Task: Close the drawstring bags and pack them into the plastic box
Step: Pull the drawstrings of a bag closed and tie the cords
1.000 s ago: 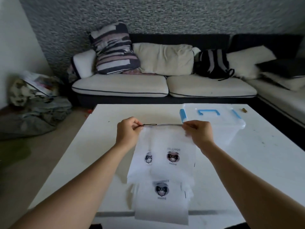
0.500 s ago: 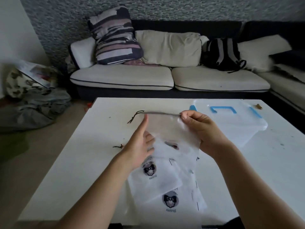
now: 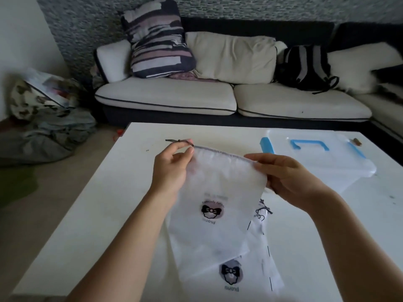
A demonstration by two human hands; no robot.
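Pinching the dark drawstring cord [image 3: 179, 141] at one top corner, the left hand [image 3: 172, 171] lifts a frosted white drawstring bag [image 3: 220, 188]; the right hand [image 3: 287, 177] grips the other corner, above more bags [image 3: 250, 273] on the white table [image 3: 91, 205], near the lidded clear plastic box [image 3: 327, 162].

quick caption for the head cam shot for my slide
Left hand pinches the drawstring and right hand grips the top bag over the stack, lidded plastic box beside.
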